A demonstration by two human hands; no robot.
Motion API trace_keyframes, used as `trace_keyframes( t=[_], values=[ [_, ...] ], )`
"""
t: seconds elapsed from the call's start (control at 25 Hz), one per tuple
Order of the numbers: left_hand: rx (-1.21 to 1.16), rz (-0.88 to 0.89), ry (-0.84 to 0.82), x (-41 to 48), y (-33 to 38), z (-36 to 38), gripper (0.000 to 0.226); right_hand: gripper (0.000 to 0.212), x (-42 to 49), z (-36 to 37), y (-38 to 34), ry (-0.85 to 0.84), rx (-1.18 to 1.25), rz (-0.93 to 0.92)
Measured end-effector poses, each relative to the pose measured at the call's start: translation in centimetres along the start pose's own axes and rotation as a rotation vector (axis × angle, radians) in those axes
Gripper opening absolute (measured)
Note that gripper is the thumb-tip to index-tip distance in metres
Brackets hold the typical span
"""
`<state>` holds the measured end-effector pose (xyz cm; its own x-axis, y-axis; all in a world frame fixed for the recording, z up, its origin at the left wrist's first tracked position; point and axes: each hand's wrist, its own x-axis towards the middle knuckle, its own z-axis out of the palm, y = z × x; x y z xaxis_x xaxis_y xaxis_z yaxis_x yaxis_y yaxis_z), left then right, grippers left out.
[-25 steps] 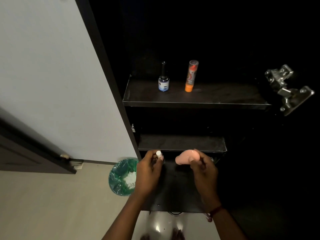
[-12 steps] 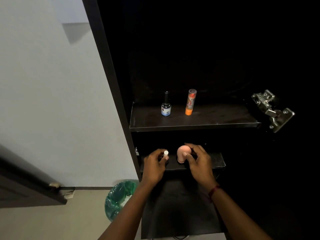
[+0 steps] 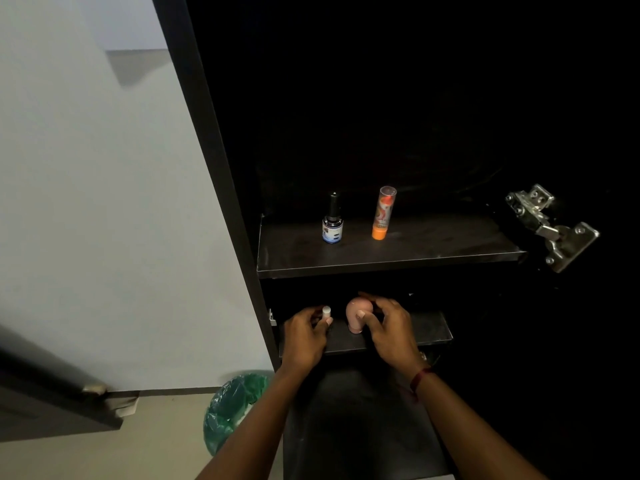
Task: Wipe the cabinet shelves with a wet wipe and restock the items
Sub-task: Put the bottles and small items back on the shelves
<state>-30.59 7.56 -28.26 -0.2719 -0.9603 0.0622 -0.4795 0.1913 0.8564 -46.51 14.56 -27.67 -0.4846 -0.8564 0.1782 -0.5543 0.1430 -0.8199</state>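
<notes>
Dark cabinet [image 3: 214, 140] interior, very dim, with a pale wall [image 3: 104, 202] to its left and light floor [image 3: 145, 441] below.

Upper shelf [image 3: 433, 251]: small dark bottle [image 3: 332, 223] with a black cap and blue-white label, upright, left of centre. Orange-based tube [image 3: 383, 213] with a clear cap stands upright just beside it on the right; the two are apart, not touching.

Lower shelf [image 3: 429, 329]: shorter, and both hands are at its front edge.

Left hand [image 3: 304, 336]: fingers curled, thumb and fingertips pinching a small white-capped item [image 3: 326, 310] held upright over the left part of the lower shelf. Its body is hidden by the fingers, so I can't tell if it touches the shelf.

Right hand [image 3: 391, 329]: fingers and thumb wrapped round a pink item [image 3: 356, 315] with a rounded top. It is upright with its base down at the lower shelf surface. Contact looks likely but is too dark to confirm. Red thread [image 3: 420, 377] on the right wrist.

The white-capped item and the pink item are side by side, near each other, with a small gap.

Metal hinge [image 3: 550, 226] on the right side of the cabinet, level with the upper shelf. Cabinet bottom panel [image 3: 360, 427] lies dark under the forearms. Bin [image 3: 235, 407] with a green liner sits on the floor just left of the cabinet. Edge of a dark door [image 3: 45, 393] at lower left.
</notes>
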Motion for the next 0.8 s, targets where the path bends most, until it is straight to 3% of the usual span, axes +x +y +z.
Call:
trace_keyframes(
  t=[0.36,0.64,0.8],
  values=[
    [-0.034,-0.013,-0.037,-0.2,-0.1,0.0,0.031,0.033,-0.1,0.0,0.2,0.008,-0.009,-0.025],
    [-0.140,-0.051,-0.077,-0.2,-0.1,-0.3,0.050,0.036,-0.3,-0.4,0.3,-0.012,0.053,-0.020],
    [-0.087,-0.011,-0.058,-0.3,0.2,-0.2,0.056,0.040,-0.6,-1.1,0.8,-0.014,0.111,-0.031]
  ],
)
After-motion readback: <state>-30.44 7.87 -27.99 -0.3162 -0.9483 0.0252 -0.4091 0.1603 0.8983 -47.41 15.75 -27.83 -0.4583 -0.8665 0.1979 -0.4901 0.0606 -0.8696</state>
